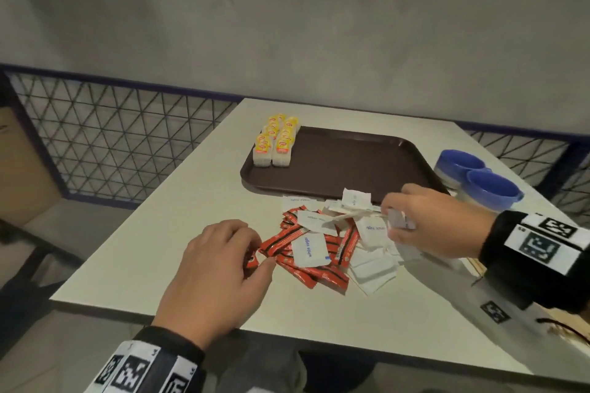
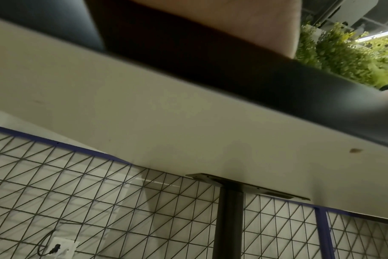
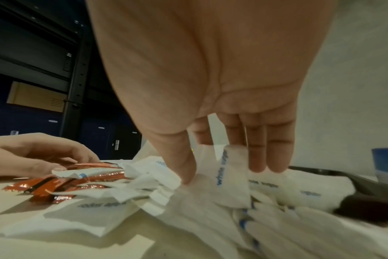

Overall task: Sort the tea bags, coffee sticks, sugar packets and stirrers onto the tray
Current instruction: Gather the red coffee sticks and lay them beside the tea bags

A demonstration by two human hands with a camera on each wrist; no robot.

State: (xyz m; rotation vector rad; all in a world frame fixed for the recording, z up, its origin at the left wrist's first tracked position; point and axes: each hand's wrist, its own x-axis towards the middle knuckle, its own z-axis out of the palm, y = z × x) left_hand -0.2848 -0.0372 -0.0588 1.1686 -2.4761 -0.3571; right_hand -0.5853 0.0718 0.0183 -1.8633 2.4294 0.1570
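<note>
A brown tray (image 1: pixel 338 169) lies on the white table (image 1: pixel 178 233), with yellow tea bags (image 1: pixel 277 144) stacked in its far left corner. In front of it is a mixed pile of red coffee sticks (image 1: pixel 306 271) and white sugar packets (image 1: pixel 372 265). My left hand (image 1: pixel 260 252) pinches a red coffee stick (image 1: pixel 277 242) at the pile's left end. My right hand (image 1: pixel 391 220) holds a few sugar packets (image 1: pixel 400 221) over the pile's right side. In the right wrist view its thumb and fingers (image 3: pixel 258 157) grip a sugar packet (image 3: pixel 233 177). The left wrist view shows no fingers.
Two blue-rimmed cups (image 1: pixel 479 182) stand right of the tray, close behind my right hand. A wire mesh fence (image 1: pixel 121 143) runs along the table's left and far sides. The near table edge (image 1: pixel 287 329) is just under my left wrist.
</note>
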